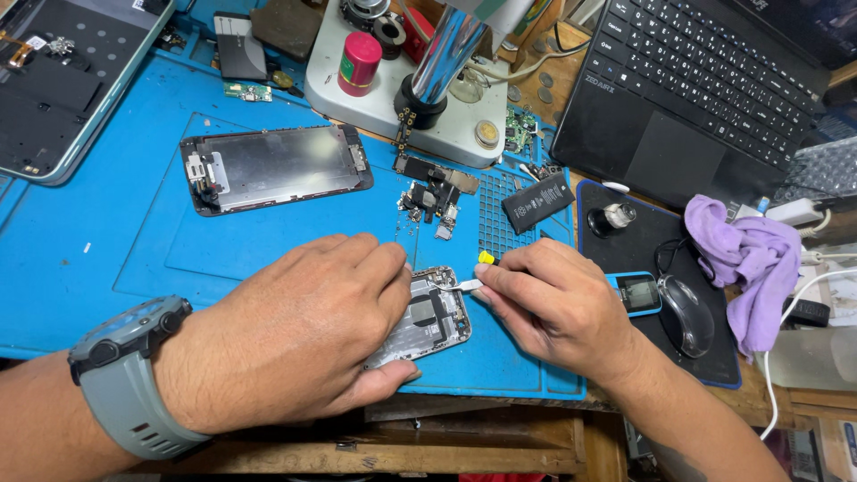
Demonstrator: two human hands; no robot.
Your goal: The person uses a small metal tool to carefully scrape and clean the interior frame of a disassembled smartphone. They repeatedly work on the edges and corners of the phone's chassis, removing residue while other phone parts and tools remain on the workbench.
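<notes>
The left hand (308, 335) lies flat over an opened phone body (427, 317) on the blue mat (107, 241), fingers and thumb pressed around its edges so the grip is closed on it and pins it to the surface. The phone sits near the mat's front edge, between the two hands, its inner parts facing up. The right hand (558, 303) pinches a small tool (471, 284) with a yellow end; its grip is clamped on the tool, whose pale tip touches the phone's upper right corner. Farther back on the mat lies a separate phone screen panel (272, 167), face down, well apart from the hands. Small loose parts (433, 198) and a black battery (537, 202) lie near the white microscope base (393, 107), which carries a red cap (360, 62). To the right, a black laptop (705, 85), a dark mouse (685, 314) on a pad and a purple cloth (754, 263) sit beside the mat. A grey watch (129, 375) is on the left wrist.
</notes>
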